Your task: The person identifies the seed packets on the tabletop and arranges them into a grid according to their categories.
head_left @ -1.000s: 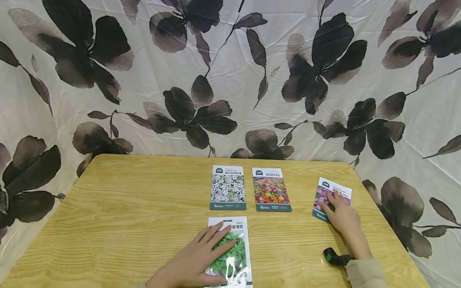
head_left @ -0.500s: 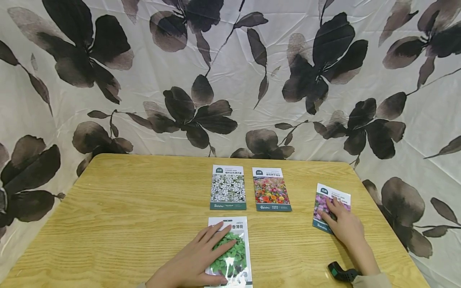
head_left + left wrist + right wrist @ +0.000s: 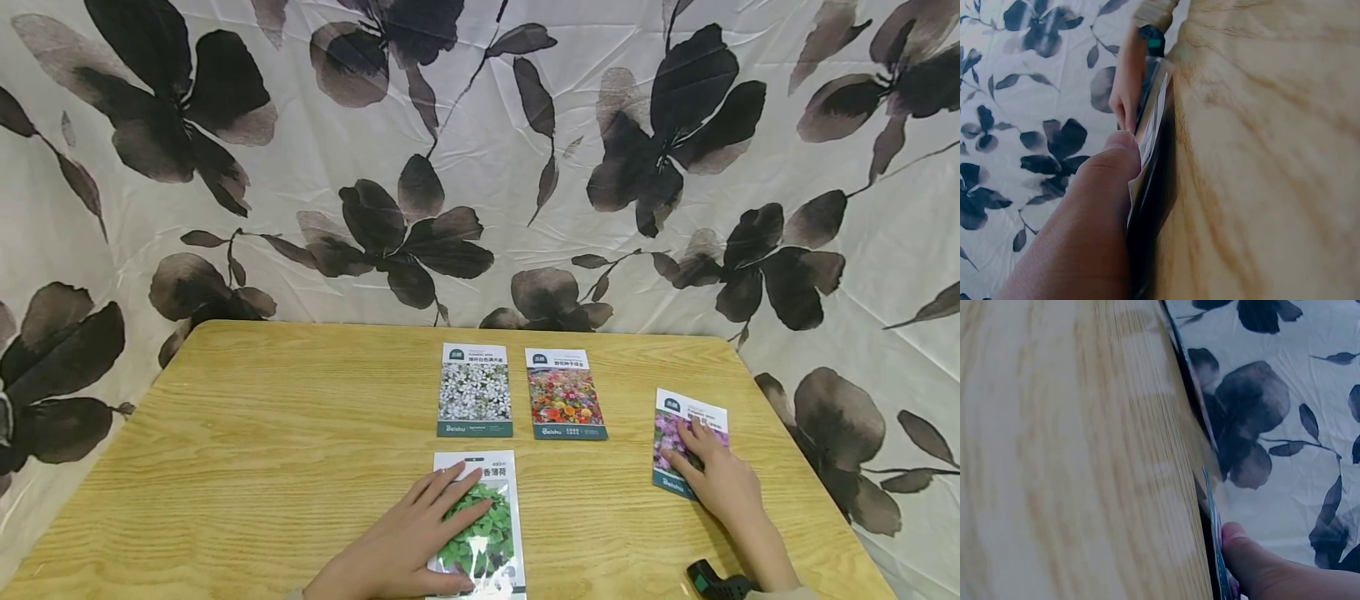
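My left hand (image 3: 405,537) rests with spread fingers on a seed packet with green leaves (image 3: 491,542), near the front of the table. In the left wrist view, the thumb (image 3: 1100,181) lies along this packet's edge. Farther right, my right hand (image 3: 716,479) touches a purple-flower seed packet (image 3: 670,417) with extended fingers, covering its lower right part. That packet lies slightly turned on the table; the right wrist view shows its edge (image 3: 1215,531) beside my thumb. Behind them lie a white-flower seed packet (image 3: 475,392) and a mixed-flower seed packet (image 3: 566,396), side by side.
The wooden table (image 3: 262,450) carries all the packets, with bare wood showing at left and between the hands. A floral cloth (image 3: 465,125) hangs behind it and along the sides. A black device (image 3: 716,581) sits at my right wrist.
My right hand has drawn the purple-flower packet toward the front of the table, and the packet has turned a little straighter. My left hand and the other packets have stayed in place.
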Action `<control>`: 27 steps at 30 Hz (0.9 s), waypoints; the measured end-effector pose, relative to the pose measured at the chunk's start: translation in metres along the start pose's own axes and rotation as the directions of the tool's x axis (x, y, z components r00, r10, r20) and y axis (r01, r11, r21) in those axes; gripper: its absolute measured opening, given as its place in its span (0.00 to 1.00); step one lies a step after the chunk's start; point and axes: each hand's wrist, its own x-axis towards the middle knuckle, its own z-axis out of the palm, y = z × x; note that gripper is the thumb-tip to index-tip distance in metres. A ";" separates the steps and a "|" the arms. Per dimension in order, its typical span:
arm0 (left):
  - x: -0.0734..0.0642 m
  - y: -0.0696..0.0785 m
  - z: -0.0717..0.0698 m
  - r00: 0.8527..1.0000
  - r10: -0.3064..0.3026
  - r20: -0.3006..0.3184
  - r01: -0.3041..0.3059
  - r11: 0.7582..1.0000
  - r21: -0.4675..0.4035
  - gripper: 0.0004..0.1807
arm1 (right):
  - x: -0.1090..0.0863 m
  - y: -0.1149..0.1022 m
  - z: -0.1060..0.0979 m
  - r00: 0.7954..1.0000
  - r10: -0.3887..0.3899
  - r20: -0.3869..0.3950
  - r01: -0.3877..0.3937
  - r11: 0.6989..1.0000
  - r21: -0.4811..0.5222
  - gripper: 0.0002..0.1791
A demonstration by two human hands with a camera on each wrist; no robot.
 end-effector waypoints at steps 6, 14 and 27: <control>0.001 -0.001 0.001 1.000 -0.001 0.003 0.001 1.000 -0.001 0.44 | -0.003 0.001 -0.001 1.000 -0.007 0.009 0.007 1.000 0.009 0.40; 0.001 0.000 0.003 1.000 -0.004 0.012 0.004 1.000 0.009 0.45 | -0.009 -0.001 -0.002 0.998 -0.022 0.055 0.023 1.000 -0.009 0.41; 0.001 -0.002 0.004 1.000 0.006 -0.019 -0.005 1.000 0.029 0.45 | -0.011 -0.005 -0.006 0.997 -0.019 0.069 0.019 1.000 -0.008 0.41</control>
